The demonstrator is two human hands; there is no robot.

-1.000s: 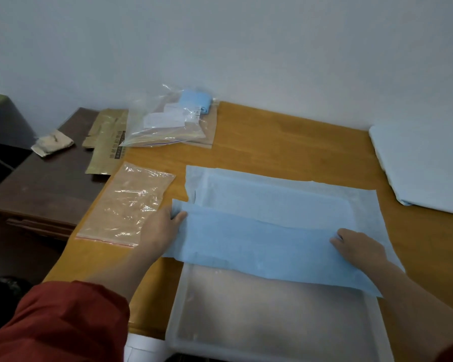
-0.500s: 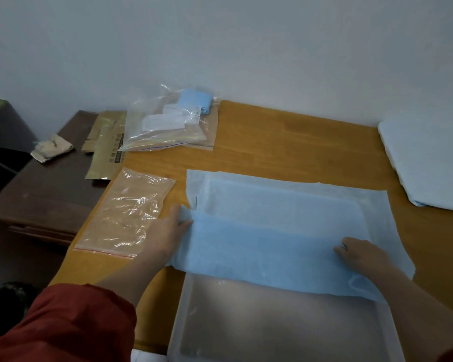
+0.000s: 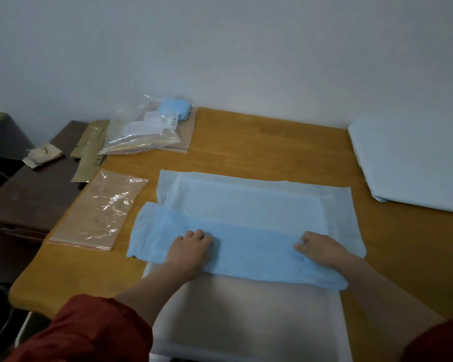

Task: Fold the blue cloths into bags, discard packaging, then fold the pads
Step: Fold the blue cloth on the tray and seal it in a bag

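Hands slide inward: left hand (image 3: 191,250) and right hand (image 3: 322,250) press the folded pad (image 3: 249,205) flat, grasping nothing; creasing, likely another fold next.

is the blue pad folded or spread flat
Partly folded: the pad has a blue flap turned over, under the left hand and right hand; the rest lies flat.

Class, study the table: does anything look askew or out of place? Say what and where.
The blue folded flap lies crooked across the pad: its left end juts past the pad's left edge onto the table, so the edges do not line up.
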